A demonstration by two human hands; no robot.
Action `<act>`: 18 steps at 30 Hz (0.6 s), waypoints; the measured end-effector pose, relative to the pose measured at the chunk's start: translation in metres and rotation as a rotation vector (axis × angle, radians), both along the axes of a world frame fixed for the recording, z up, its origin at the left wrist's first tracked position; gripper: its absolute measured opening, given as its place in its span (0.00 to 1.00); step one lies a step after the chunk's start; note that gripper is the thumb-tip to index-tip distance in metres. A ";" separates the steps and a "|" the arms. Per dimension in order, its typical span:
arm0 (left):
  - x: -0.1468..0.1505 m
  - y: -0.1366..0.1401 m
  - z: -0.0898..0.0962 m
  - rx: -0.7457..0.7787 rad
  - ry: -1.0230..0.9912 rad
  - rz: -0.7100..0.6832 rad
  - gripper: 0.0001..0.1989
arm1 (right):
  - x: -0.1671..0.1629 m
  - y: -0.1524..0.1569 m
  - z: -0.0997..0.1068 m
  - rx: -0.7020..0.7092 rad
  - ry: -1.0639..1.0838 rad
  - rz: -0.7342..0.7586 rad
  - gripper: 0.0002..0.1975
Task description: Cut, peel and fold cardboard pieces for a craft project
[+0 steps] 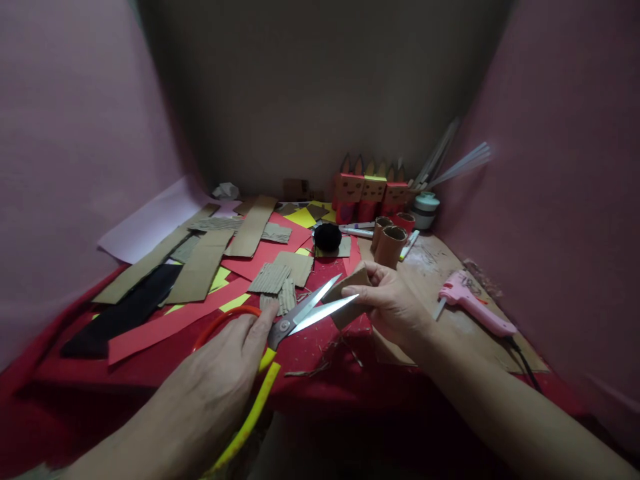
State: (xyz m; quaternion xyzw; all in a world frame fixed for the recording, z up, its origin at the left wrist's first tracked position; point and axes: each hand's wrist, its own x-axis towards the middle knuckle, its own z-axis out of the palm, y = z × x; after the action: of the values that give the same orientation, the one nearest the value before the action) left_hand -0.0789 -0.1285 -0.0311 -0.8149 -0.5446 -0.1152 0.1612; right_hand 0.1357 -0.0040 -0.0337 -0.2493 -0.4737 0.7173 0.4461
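Observation:
My left hand (225,357) is closed round the handles of a pair of scissors (300,320), one grip red-orange, the other yellow. Their blades are apart and point right, toward a small piece of brown cardboard (345,303). My right hand (393,300) pinches that cardboard between thumb and fingers, close to the blade tips. Whether the blades touch the cardboard I cannot tell. Small ridged cardboard scraps (273,278) lie just beyond the scissors. Thin shreds (310,371) are scattered on the red cloth (300,357) below.
Cardboard strips (200,267), red paper (175,320) and black fabric (125,310) cover the left. A black ball of yarn (327,237) sits mid-table. Cardboard tubes (391,248), decorated red figures (373,197), a lidded jar (425,212) and a corded pink glue gun (473,303) stand or lie right.

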 end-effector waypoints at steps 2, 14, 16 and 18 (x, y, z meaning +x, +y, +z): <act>0.001 0.001 0.000 -0.015 0.001 0.027 0.27 | 0.000 -0.001 0.000 -0.014 -0.003 0.006 0.14; 0.011 0.004 0.010 -0.072 0.001 0.039 0.27 | -0.002 -0.004 -0.008 0.005 0.068 0.054 0.10; 0.011 0.004 0.011 -0.078 -0.039 0.026 0.27 | -0.002 -0.004 -0.008 0.009 0.052 0.054 0.09; 0.009 0.003 0.009 -0.105 -0.143 0.045 0.26 | -0.002 -0.005 -0.007 0.010 0.047 0.047 0.09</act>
State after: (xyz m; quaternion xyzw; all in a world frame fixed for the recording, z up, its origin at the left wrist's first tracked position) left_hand -0.0699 -0.1255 -0.0225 -0.7996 -0.5781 -0.1407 0.0813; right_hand 0.1338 -0.0090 -0.0409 -0.2187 -0.4724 0.7309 0.4413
